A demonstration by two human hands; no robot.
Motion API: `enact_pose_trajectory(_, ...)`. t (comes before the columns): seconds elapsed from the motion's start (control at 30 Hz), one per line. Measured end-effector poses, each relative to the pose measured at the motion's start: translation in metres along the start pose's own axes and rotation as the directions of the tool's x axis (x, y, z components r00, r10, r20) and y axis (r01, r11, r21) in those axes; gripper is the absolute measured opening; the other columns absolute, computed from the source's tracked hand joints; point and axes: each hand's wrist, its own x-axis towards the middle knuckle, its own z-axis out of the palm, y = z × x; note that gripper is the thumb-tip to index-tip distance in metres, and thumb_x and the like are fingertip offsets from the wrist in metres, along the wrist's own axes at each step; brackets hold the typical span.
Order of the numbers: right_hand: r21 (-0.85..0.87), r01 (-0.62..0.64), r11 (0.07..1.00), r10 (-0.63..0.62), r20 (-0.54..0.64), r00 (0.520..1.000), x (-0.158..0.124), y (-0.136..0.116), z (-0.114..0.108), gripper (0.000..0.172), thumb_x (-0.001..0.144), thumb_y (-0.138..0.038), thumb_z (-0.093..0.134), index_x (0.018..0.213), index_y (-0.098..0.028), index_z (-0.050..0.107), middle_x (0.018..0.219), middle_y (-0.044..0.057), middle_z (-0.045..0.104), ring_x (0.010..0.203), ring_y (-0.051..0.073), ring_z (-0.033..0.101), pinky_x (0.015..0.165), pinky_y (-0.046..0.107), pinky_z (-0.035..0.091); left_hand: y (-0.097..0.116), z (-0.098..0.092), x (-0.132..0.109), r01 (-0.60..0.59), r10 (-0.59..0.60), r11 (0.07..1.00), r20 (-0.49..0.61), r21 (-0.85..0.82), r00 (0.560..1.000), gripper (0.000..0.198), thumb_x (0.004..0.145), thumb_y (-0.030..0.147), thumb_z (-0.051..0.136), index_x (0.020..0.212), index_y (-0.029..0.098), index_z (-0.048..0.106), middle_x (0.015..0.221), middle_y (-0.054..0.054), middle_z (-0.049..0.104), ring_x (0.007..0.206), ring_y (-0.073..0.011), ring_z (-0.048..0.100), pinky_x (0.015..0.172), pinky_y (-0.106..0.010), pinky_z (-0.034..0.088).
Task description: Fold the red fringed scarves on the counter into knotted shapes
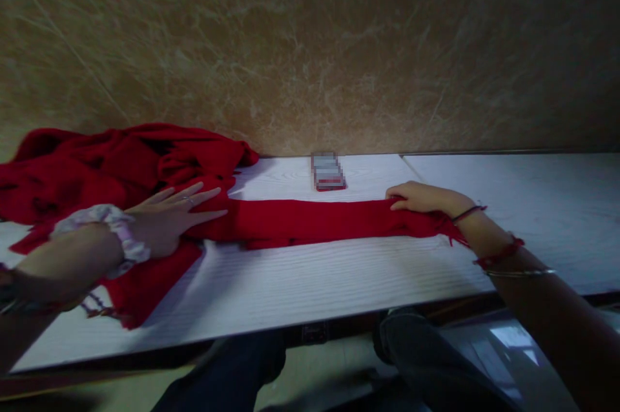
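Observation:
A red scarf point(310, 219) lies as a long folded strip across the white tabletop, with fringe showing at its right end. My left hand point(162, 221) rests on the cloth at the strip's left part, palm down and fingers spread. At the right end my right hand point(421, 197) has its fingers curled over the fabric, gripping it near the fringe. Left of the strip is a crumpled heap of red cloth point(116, 160). Whether strip and heap are one piece is hidden beneath my left hand.
A small phone-like rectangular object point(328, 171), blurred out, lies behind the strip near the brown marbled wall point(310, 50). The white table point(310, 296) ends at a dark front edge, with my legs point(232, 370) below it.

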Motion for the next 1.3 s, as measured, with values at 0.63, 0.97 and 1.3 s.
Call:
enact_pose_trajectory(0.63,0.161,-0.135,0.978,0.15,-0.091,0.984,-0.03,0.055,0.013,0.029,0.076,-0.042,0.048,0.082,-0.017,0.06,0.077,0.005,0.063,0.071,0.017,0.056,0.067,0.03,0.043,0.153,-0.008,0.126,-0.377,0.303,0.879,-0.27,-0.291,0.914,0.045,0.092,0.04,0.029,0.136,0.028,0.03,0.145,-0.005,0.022,0.131,-0.026,0.024,0.102,-0.042,0.029)
enact_pose_trajectory(0.97,0.078,-0.252,0.965,0.261,-0.125,0.957,-0.051,0.076,0.009,0.029,0.071,-0.026,0.053,0.099,-0.021,0.061,0.091,0.004,0.067,0.083,0.018,0.061,0.075,0.03,0.046,0.154,-0.008,0.128,-0.396,0.309,0.869,-0.3,-0.296,0.902,0.044,0.093,0.038,0.029,0.135,0.027,0.032,0.144,-0.005,0.023,0.131,-0.027,0.023,0.102,-0.044,0.029)
enact_pose_trajectory(1.3,0.015,-0.24,0.971,0.23,-0.351,0.908,-0.073,0.076,0.009,0.031,0.072,-0.028,0.053,0.098,-0.016,0.062,0.101,0.01,0.063,0.091,0.023,0.059,0.081,0.037,0.047,0.156,-0.012,0.126,-0.375,0.293,0.872,-0.278,-0.314,0.915,0.044,0.092,0.038,0.031,0.135,0.028,0.031,0.144,-0.004,0.024,0.131,-0.0258,0.024,0.102,-0.044,0.029)
